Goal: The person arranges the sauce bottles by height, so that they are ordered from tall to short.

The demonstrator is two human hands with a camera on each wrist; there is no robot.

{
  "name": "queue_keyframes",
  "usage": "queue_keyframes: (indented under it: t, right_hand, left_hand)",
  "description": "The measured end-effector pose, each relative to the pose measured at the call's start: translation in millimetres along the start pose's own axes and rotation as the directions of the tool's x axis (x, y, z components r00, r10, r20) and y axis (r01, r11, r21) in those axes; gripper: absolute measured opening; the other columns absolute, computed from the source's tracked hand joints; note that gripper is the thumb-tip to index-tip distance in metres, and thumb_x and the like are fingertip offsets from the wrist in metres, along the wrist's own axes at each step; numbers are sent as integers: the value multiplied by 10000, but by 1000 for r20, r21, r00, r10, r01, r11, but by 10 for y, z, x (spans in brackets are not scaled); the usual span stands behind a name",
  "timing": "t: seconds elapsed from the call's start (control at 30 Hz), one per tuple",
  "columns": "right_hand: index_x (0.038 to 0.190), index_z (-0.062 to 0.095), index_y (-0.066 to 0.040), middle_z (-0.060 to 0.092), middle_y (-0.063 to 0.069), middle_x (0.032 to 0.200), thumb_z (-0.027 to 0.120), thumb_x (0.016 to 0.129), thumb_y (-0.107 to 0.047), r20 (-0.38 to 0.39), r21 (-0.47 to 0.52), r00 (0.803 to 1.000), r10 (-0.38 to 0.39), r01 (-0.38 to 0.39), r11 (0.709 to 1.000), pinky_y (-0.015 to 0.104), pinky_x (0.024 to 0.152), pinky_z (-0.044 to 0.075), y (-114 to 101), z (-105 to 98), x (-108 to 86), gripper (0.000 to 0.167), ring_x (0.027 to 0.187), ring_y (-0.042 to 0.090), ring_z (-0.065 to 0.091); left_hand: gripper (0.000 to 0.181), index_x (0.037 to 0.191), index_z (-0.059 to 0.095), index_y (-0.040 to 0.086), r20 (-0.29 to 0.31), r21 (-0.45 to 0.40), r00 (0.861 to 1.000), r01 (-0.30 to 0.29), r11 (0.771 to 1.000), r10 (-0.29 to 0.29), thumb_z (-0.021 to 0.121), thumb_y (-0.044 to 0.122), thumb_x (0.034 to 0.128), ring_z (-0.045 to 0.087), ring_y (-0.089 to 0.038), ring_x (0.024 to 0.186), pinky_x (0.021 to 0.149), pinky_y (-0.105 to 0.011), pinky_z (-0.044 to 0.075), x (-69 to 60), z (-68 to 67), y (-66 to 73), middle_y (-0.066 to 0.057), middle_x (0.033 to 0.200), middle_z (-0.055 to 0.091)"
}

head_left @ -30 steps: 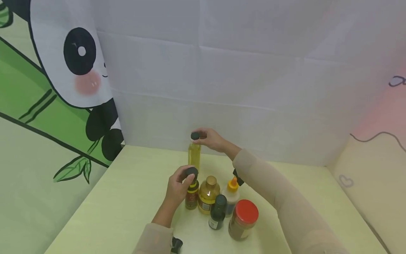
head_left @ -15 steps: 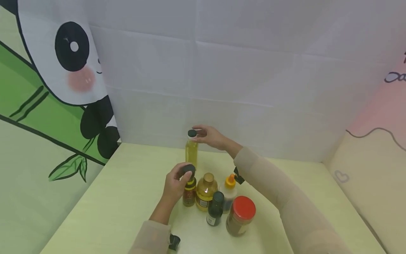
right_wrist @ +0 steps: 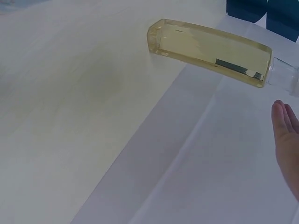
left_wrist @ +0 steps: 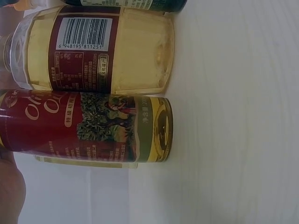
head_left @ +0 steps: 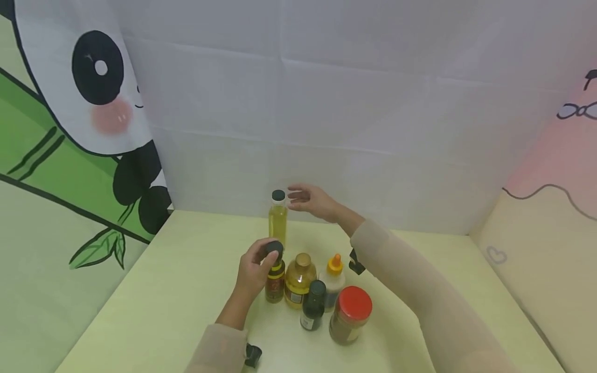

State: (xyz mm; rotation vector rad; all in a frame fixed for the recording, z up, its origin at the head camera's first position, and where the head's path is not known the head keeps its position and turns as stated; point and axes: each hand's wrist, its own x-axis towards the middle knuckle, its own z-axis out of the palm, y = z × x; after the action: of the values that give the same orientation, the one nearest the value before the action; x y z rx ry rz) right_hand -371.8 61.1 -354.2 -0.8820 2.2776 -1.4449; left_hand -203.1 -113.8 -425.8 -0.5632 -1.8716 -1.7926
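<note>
My left hand (head_left: 252,269) grips the dark cap of the olive oil bottle (head_left: 275,286), which stands upright on the table. The left wrist view shows that bottle's red label (left_wrist: 70,121) and part of my hand (left_wrist: 10,189) at the left edge. Just behind it stands a tall clear bottle of yellow oil (head_left: 278,223) with a dark green cap. My right hand (head_left: 317,203) is beside that cap, fingers extended and apart from it. In the right wrist view a gap shows between the clear bottle (right_wrist: 210,49) and my fingers (right_wrist: 280,119).
Right of the olive oil stand a round gold-capped oil bottle (head_left: 300,282), a small dark bottle (head_left: 313,308), an orange-tipped bottle (head_left: 332,282) and a red-lidded jar (head_left: 351,316). A white cloth wall (head_left: 326,114) rises behind the table (head_left: 186,290).
My right hand has let go of the tall clear bottle's cap and moved slightly right of it. My left hand keeps its grip. The head view has shifted slightly.
</note>
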Motion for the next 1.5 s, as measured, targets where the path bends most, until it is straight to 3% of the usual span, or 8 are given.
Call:
queue_keyframes:
  t: [0.27, 0.63, 1.5]
  right_hand:
    - [1456, 398, -11, 512, 176, 1388, 650, 953, -132, -5, -13, 1000, -8, 8, 1000, 358, 992, 446, -2, -51, -130, 576, 1234, 276, 526]
    - [1457, 372, 37, 458, 236, 1419, 628, 964, -104, -27, -4, 1000, 0, 0, 1000, 377, 1010, 431, -26, -138, -308, 573, 1252, 299, 506]
    - [1435, 412, 37, 505, 162, 1400, 627, 970, -137, -63, -13, 998, 11, -12, 1000, 390, 1028, 412, -18, -298, -618, 541, 1263, 280, 495]
  left_hand:
    - [233, 1069, 566, -168, -9, 8, 999, -43, 999, 43, 536, -131, 842, 607, -36, 902, 818, -185, 501, 5, -3, -27, -306, 960, 628]
    - [238, 1073, 567, -168, -8, 4, 999, -45, 999, 45, 537, -129, 840, 610, -32, 897, 814, -184, 502, 2, 4, -25, -315, 959, 627]
    - [240, 1076, 564, -176, -10, -9, 999, -40, 999, 40, 529, -129, 843, 612, -20, 892, 811, -186, 504, 27, 16, 14, -317, 959, 625]
